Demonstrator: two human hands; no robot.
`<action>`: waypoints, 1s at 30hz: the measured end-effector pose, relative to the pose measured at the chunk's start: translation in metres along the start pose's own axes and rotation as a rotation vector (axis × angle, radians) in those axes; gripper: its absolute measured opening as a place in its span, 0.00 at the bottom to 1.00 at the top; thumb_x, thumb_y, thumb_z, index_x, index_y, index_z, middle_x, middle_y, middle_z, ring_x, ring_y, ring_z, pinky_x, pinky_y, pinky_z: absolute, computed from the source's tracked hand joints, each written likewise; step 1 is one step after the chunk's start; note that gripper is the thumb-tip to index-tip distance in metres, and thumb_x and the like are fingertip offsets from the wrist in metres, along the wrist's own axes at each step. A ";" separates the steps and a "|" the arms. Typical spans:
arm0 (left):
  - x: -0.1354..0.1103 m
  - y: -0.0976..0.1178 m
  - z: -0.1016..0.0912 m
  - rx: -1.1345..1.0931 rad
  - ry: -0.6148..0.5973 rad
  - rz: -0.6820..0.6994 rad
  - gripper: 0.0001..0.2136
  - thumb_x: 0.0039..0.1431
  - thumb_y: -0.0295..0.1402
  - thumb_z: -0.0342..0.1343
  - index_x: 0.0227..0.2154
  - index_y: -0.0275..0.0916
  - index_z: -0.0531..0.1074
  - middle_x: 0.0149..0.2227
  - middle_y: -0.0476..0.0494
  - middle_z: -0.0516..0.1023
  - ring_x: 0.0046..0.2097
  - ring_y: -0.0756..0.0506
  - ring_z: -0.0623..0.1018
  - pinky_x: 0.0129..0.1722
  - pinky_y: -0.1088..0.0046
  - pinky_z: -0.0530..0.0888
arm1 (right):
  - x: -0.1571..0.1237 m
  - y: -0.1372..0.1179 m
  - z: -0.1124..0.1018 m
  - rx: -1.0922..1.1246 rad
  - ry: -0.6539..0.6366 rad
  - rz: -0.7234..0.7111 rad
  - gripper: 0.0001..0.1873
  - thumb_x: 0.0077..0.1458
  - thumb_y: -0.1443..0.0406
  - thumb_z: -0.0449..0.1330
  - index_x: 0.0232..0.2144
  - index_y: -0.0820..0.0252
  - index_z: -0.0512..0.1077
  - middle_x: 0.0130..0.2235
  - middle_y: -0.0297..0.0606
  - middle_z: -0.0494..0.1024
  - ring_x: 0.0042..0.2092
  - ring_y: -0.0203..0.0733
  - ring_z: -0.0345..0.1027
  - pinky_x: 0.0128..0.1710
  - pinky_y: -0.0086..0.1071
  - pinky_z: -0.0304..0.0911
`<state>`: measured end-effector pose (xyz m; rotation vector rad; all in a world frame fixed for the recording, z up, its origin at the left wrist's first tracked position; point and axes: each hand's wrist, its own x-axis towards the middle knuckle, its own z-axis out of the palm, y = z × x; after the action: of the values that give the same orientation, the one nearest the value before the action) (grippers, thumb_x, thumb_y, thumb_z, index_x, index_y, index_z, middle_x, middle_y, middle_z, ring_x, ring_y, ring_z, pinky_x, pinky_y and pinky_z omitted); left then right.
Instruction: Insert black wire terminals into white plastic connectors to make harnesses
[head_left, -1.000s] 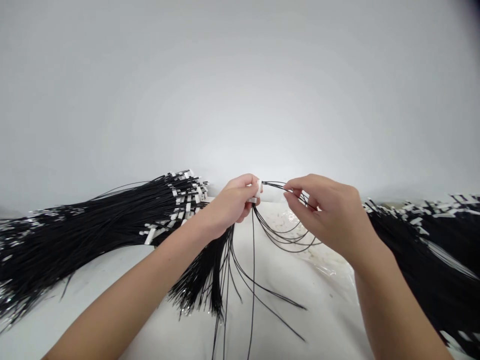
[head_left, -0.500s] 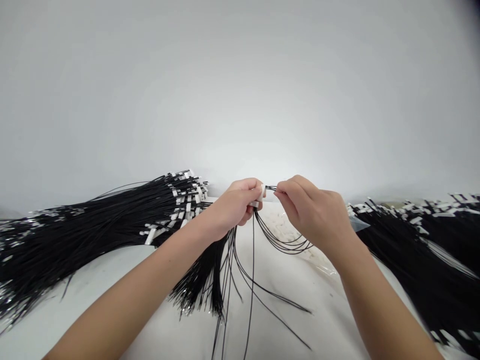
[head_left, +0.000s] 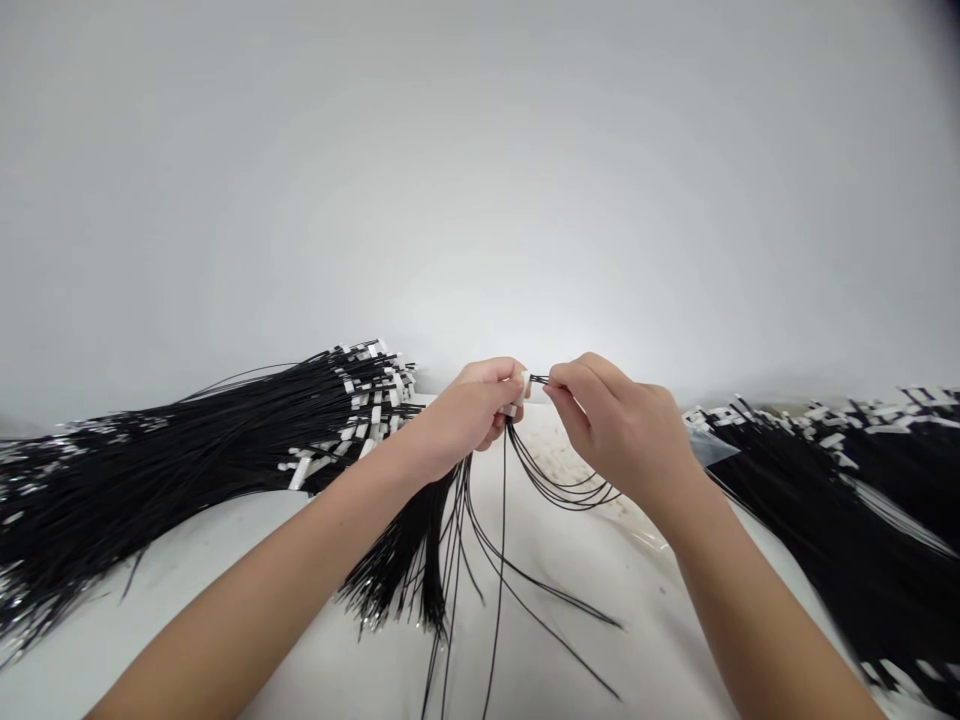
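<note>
My left hand [head_left: 480,405] is closed on a small white connector [head_left: 524,385], pinched between thumb and fingers. Out of the connector's right side run several thin black wires [head_left: 538,379], and my right hand [head_left: 619,410] pinches them a short way off. More black wires [head_left: 551,490] loop down below the left hand and curve towards the right palm. Loose wire ends [head_left: 501,570] hang beneath, over the white surface. Fingers hide how the wires sit in the connector.
A big pile of black wires [head_left: 187,440] with white connectors lies at left, and a smaller bunch [head_left: 405,560] below the left wrist. At right are more wire bundles [head_left: 825,530]. A clear bag of small pale parts [head_left: 559,455] lies behind the right hand. A pale wall [head_left: 480,180] rises behind.
My right hand has shifted very slightly left, closer to the connector, still pinching the wires. My left hand and the connector have hardly moved.
</note>
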<state>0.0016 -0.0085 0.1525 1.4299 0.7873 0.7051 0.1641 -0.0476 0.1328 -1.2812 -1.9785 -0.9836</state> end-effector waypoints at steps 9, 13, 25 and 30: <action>0.002 -0.004 -0.003 -0.078 0.036 0.015 0.08 0.53 0.34 0.49 0.23 0.39 0.58 0.22 0.51 0.58 0.16 0.58 0.51 0.15 0.80 0.47 | 0.004 -0.006 -0.015 0.197 0.132 -0.190 0.07 0.49 0.71 0.54 0.31 0.55 0.68 0.30 0.31 0.72 0.32 0.34 0.60 0.30 0.30 0.50; 0.003 -0.005 -0.005 -0.063 0.063 0.023 0.07 0.53 0.34 0.48 0.24 0.39 0.59 0.23 0.51 0.58 0.17 0.58 0.52 0.15 0.81 0.48 | 0.000 -0.016 -0.017 0.329 -0.300 -0.324 0.10 0.51 0.72 0.51 0.34 0.54 0.69 0.25 0.29 0.69 0.26 0.31 0.56 0.27 0.29 0.48; 0.004 -0.004 -0.008 0.013 0.156 0.116 0.07 0.54 0.36 0.48 0.25 0.39 0.59 0.23 0.51 0.60 0.16 0.58 0.53 0.14 0.80 0.48 | 0.002 0.030 -0.003 1.089 -0.230 0.159 0.05 0.51 0.64 0.57 0.29 0.59 0.71 0.26 0.33 0.71 0.27 0.31 0.63 0.26 0.27 0.60; 0.005 -0.006 -0.010 0.037 0.148 0.112 0.08 0.55 0.37 0.48 0.26 0.39 0.58 0.26 0.49 0.63 0.16 0.58 0.53 0.14 0.79 0.47 | 0.003 0.055 0.003 1.388 0.225 0.726 0.06 0.51 0.62 0.58 0.28 0.58 0.68 0.23 0.29 0.65 0.22 0.30 0.59 0.19 0.26 0.57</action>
<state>-0.0041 0.0010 0.1463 1.4766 0.8431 0.8948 0.2137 -0.0293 0.1481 -0.8060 -1.2593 0.5554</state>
